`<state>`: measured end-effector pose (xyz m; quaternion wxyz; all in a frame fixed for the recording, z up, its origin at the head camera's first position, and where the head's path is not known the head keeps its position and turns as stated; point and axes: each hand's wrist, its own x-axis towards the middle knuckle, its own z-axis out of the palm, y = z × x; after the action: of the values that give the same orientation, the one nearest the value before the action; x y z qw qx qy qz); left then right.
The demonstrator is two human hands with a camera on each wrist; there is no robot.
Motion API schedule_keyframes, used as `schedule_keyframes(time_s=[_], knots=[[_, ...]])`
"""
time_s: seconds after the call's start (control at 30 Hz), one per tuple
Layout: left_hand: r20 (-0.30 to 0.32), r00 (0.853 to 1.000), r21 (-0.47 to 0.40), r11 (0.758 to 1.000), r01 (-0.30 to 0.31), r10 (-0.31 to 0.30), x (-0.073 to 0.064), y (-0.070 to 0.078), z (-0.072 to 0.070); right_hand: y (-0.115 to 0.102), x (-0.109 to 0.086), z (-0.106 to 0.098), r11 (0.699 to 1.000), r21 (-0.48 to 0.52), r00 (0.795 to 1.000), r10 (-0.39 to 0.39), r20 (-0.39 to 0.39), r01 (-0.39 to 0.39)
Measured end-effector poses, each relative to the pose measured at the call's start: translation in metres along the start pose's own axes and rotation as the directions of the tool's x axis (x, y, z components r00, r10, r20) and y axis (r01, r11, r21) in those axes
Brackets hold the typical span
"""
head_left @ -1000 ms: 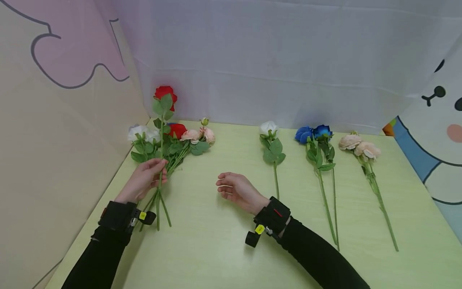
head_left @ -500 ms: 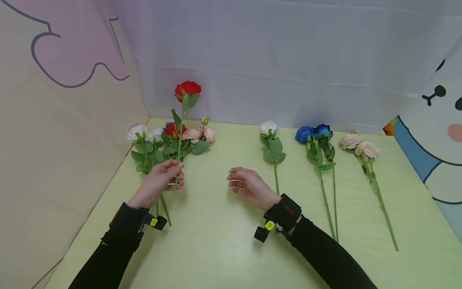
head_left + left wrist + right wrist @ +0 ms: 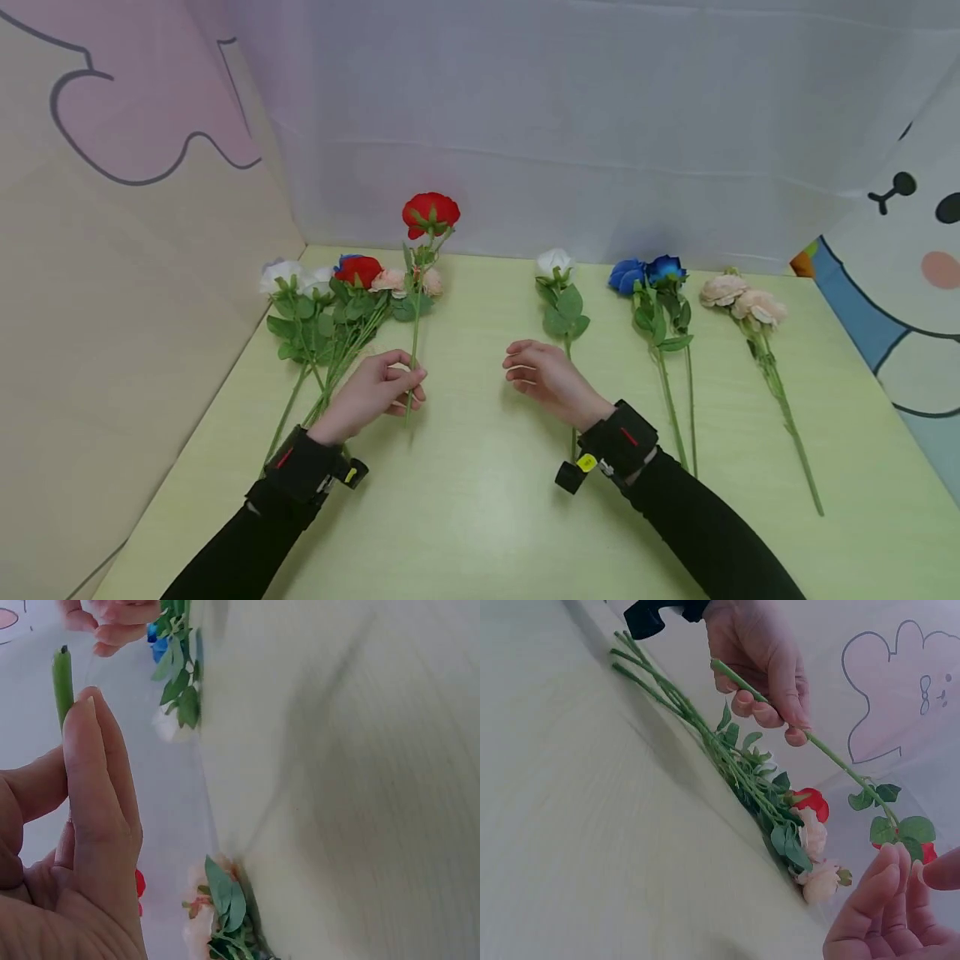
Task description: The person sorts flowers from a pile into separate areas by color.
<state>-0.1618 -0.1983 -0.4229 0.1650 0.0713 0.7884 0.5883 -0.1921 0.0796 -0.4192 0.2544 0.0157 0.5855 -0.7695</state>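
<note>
A red rose point(image 3: 431, 215) stands nearly upright above the table, its green stem pinched low down between the thumb and fingers of my left hand point(image 3: 378, 392). In the left wrist view the cut end of the stem point(image 3: 63, 679) sticks out past the fingertips. My right hand point(image 3: 551, 379) hovers over the table with loosely bent fingers, holding nothing, beside a white rose point(image 3: 555, 265) whose stem passes behind it. Left of the held rose lies a bunch of flowers point(image 3: 742, 784) with white, red, blue and pink heads, partly hidden by my left hand and wrist.
Two blue roses point(image 3: 647, 273) lie right of the white one, and pink flowers point(image 3: 744, 300) lie further right. A white cloth point(image 3: 525, 125) hangs along the table's back edge. Printed panels point(image 3: 135, 292) stand at both sides.
My left hand has carried the red rose to the right, away from the bunch, and somewhat toward me. My right hand has also shifted right, closer to the white rose's stem.
</note>
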Motion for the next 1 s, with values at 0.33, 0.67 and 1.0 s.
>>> schedule_keyframes(time_s=[0.33,0.67,1.0], knots=[[0.033,0.999,0.14,0.99,0.001,-0.006,0.006,-0.004,0.023,-0.004,-0.007,-0.031,0.912,-0.397,0.992,-0.125,-0.024,0.105],[-0.032,0.999,0.329,0.944,0.028,-0.019,0.015,0.0,0.037,-0.008,-0.007,-0.054,0.576,-0.796,0.941,-0.337,-0.022,0.188],[-0.02,0.998,0.465,0.883,0.063,-0.061,0.023,-0.009,0.038,-0.004,-0.005,-0.069,0.283,-0.958,0.929,-0.366,-0.061,0.048]])
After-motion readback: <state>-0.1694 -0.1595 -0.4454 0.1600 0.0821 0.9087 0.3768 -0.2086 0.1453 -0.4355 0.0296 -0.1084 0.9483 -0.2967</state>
